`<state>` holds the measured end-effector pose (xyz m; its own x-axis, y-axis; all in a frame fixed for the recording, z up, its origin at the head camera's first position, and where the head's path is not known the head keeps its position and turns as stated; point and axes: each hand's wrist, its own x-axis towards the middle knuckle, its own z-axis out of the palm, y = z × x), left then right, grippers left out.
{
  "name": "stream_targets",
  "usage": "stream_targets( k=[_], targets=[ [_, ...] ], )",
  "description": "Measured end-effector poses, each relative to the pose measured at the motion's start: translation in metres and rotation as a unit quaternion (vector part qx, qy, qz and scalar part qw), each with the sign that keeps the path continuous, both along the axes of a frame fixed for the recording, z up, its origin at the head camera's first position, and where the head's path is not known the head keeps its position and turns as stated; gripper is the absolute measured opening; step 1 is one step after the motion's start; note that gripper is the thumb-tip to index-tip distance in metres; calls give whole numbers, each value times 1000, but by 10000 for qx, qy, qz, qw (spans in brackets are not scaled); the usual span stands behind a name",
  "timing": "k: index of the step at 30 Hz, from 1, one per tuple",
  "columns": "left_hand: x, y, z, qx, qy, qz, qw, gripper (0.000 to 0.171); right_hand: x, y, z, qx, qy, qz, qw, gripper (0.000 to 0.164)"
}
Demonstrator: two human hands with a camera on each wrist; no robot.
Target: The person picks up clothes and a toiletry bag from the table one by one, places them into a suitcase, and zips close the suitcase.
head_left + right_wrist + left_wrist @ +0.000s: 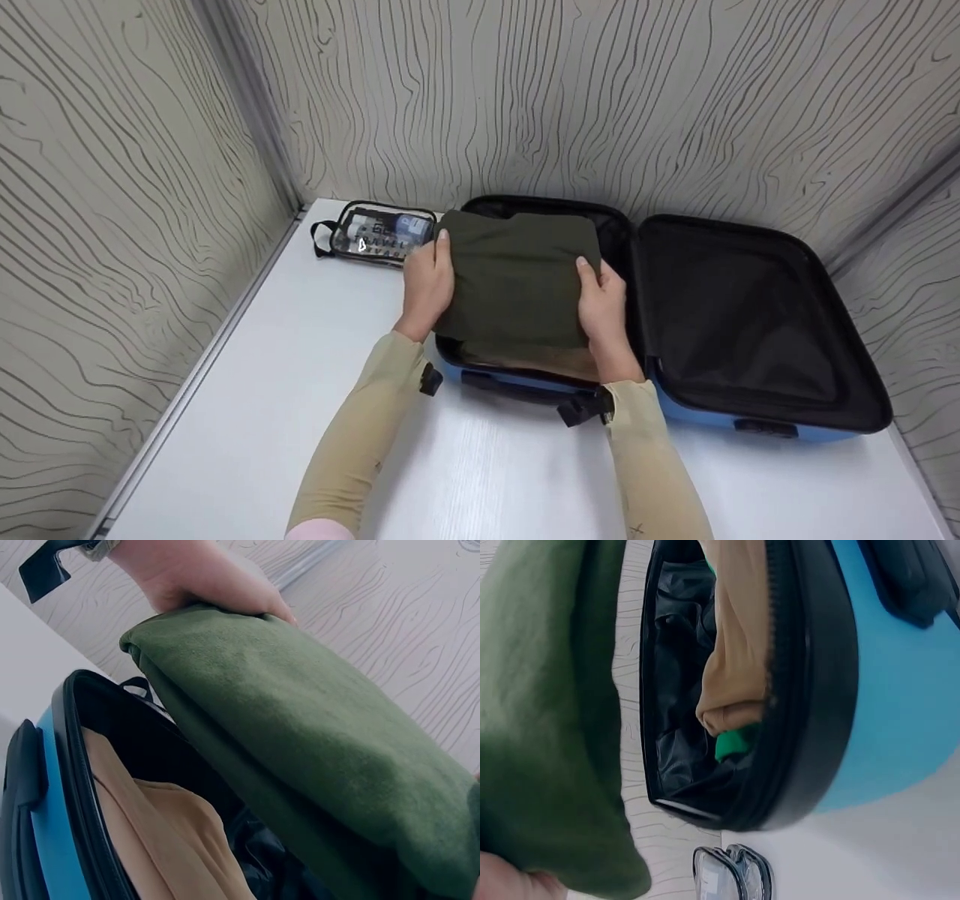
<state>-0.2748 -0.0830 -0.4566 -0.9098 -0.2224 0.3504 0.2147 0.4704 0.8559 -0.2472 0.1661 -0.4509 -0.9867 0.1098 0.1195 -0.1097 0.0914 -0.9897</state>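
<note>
Both hands hold a folded dark green cloth [517, 277] above the left half of an open blue suitcase [517, 379]. My left hand [429, 281] grips its left side, thumb on top; my right hand [604, 304] grips the right side the same way. The fingers underneath are hidden by the cloth. From the left wrist view, the cloth is raised over the suitcase rim [810, 690]. A tan cloth [739, 652] lies inside the suitcase, with a bit of green cloth [735, 742] beside it. The right wrist view shows the tan cloth [172, 832] below the green one.
A clear zipped travel pouch [382, 236] with small items inside lies left of the suitcase. The suitcase's other half [750, 315], lined in black, lies open to the right. Wood-grain patterned walls [480, 97] enclose the white table [480, 465].
</note>
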Motion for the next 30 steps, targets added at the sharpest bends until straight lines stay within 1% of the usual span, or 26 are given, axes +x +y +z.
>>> stream_targets(
  k=[4, 7, 10, 16, 24, 30],
  targets=[
    [-1, 9, -3, 24, -73, -66, 9999, 52, -1, 7, -2, 108, 17, -120, 9999, 44],
    [-2, 14, -6, -12, -163, -41, 9999, 51, -1, 11, -3, 100, -107, -205, 9997, 43],
    [-3, 18, -8, -134, -200, 37, 9997, 50, 0, 15, -5, 129, -216, -190, 9995, 45],
    [-3, 26, -13, -361, -229, -24, 9991, 46, 1, 23, -11, 211, -377, -53, 9991, 50],
    [1, 34, -28, -691, -558, -54, 9960, 44, 4, 33, -24, 409, -555, -66, 9976, 50],
    [2, 38, -33, -866, -715, -70, 9937, 46, 5, 37, -34, 603, -822, -172, 9946, 52]
  ],
)
